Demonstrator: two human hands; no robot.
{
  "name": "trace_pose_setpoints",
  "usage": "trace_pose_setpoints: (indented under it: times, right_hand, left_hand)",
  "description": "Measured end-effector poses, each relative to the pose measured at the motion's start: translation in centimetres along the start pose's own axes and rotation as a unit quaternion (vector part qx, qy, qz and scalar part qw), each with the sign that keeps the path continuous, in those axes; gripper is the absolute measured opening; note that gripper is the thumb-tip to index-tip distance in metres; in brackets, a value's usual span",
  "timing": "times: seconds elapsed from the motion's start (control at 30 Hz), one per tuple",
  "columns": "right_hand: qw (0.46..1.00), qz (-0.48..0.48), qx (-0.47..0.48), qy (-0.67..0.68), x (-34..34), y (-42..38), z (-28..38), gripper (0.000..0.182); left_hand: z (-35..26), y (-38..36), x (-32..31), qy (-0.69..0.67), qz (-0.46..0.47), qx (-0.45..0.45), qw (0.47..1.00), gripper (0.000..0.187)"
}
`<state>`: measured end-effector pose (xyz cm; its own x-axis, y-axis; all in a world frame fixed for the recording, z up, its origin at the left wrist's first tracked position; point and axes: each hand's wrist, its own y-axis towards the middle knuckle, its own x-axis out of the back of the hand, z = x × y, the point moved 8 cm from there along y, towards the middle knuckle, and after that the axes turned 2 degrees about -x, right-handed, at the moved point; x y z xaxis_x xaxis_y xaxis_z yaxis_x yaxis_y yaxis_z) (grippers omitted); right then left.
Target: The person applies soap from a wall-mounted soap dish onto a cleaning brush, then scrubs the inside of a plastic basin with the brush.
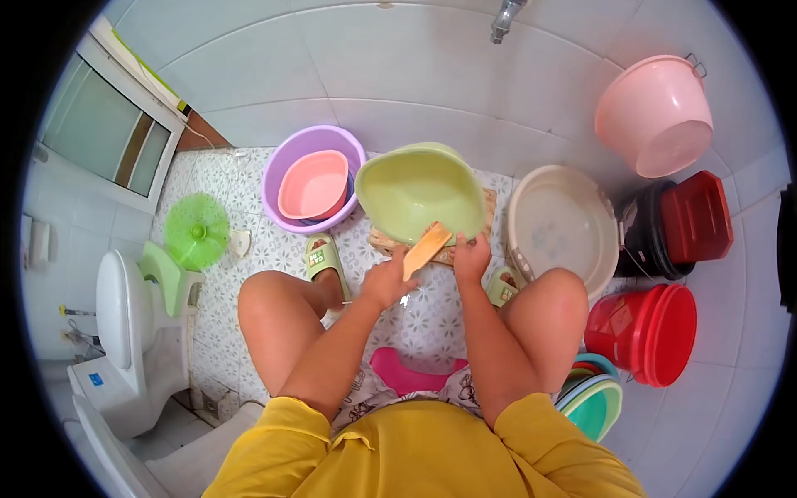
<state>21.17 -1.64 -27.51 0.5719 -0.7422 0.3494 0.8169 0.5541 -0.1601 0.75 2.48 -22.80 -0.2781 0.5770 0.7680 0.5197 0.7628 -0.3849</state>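
My left hand (387,280) is closed around the end of a flat wooden scrub brush (428,251). Its pale wooden back faces up, and I cannot see any bristles. A light green basin (423,187) is tilted with its inside toward me, and the brush lies across its near rim. With my right hand (471,256) I grip that near rim, fingers closed on the edge. Beneath the basin is a wooden board or low stand (491,207), mostly hidden. Drops of water hang or fall below the brush.
To the left, a purple basin (274,166) holds a pink basin (315,184). A beige basin (573,224) stands right, near a black bucket (638,228), red buckets (643,332) and stacked basins (599,407). A green mesh cover (197,231) and toilet (120,307) are left; a tap (505,21) projects above.
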Motion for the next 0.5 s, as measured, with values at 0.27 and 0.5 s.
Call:
trace_pose_setpoints:
  times: [0.27,0.5]
  right_hand:
    - [1.000,0.022,0.019,0.012,1.2,-0.5,2.3,0.016]
    - [0.986,0.040,-0.128,0.101,1.0,-0.6,-2.0,0.020]
  left_hand:
    - [-2.4,0.3,-1.5,-0.129,-0.023,-0.044,0.990,0.062]
    - [1.2,0.8,-2.4,0.003,-0.045,0.053,0.998,0.061]
